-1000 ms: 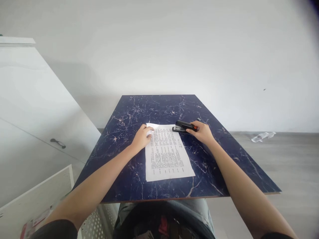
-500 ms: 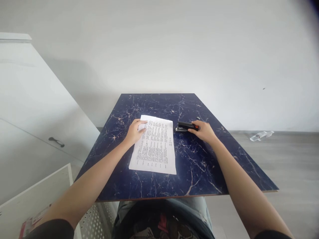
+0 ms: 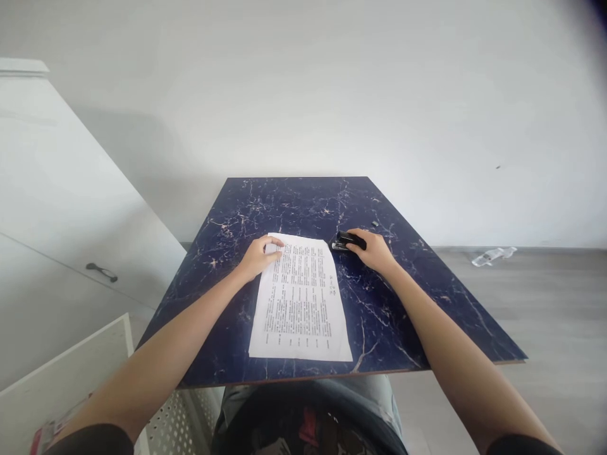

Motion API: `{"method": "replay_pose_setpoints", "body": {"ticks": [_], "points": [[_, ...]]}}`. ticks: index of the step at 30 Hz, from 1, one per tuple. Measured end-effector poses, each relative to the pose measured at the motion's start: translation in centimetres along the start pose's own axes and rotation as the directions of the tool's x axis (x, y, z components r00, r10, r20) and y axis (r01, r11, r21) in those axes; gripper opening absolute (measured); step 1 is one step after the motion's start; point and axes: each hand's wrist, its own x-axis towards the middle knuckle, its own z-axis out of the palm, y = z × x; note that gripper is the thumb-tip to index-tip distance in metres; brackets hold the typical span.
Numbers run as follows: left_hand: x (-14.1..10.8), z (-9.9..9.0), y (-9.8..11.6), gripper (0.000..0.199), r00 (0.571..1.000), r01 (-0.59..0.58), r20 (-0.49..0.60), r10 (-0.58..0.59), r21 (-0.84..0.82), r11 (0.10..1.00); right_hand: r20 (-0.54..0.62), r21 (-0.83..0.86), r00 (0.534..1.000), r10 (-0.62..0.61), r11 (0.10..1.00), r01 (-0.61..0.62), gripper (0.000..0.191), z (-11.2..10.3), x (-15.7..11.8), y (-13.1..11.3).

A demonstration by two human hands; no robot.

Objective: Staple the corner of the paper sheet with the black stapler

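A printed sheet of paper (image 3: 301, 303) lies on the dark blue marbled table, its text turned sideways to me. My left hand (image 3: 260, 258) pinches the sheet's left edge near the top, thumb and fingers on it. In my right hand (image 3: 372, 249) is a black stapler (image 3: 345, 241), held by its rear end with the jaws pointing left. The stapler's mouth is at the paper's upper right corner; whether the corner lies between the jaws I cannot tell. A small greenish piece (image 3: 375, 224) rests on the table beyond my right hand.
The table (image 3: 294, 202) reaches to the white wall. At left stand a white cabinet (image 3: 57, 208) with a dark handle (image 3: 101, 272) and a white perforated container (image 3: 168, 426). Clear plastic wrapping (image 3: 494, 256) lies on the floor at right.
The paper has come nearer to me and slightly right, with my left hand still on it. My right hand has moved the stapler left to the paper's upper right corner.
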Motion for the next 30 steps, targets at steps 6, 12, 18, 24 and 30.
{"method": "replay_pose_setpoints", "body": {"ticks": [6,12,18,24,30], "points": [[0.0,-0.5,0.1,0.018,1.000,-0.012,-0.021,0.011,-0.047,0.999,-0.001,-0.006,1.000,-0.008,1.000,0.008,0.037,-0.3,-0.1,0.0],[-0.1,-0.3,0.4,0.026,0.996,-0.088,-0.005,0.089,-0.237,0.967,-0.004,0.007,1.000,-0.029,1.000,0.029,0.036,-0.3,-0.1,0.0],[0.1,0.7,0.0,0.020,0.997,-0.066,-0.044,0.063,-0.060,0.996,0.027,0.023,0.999,-0.017,1.000,0.016,0.037,-0.7,-0.2,-0.2],[0.2,1.0,0.3,0.018,0.997,-0.074,-0.033,0.075,0.030,0.997,0.035,0.056,0.998,-0.044,0.998,0.042,0.035,-0.9,-0.4,-0.5],[0.1,1.0,0.6,0.016,0.999,-0.012,-0.030,0.013,0.032,0.999,0.062,0.066,0.995,-0.074,0.995,0.070,0.033,-1.3,-0.4,-0.9]]}}
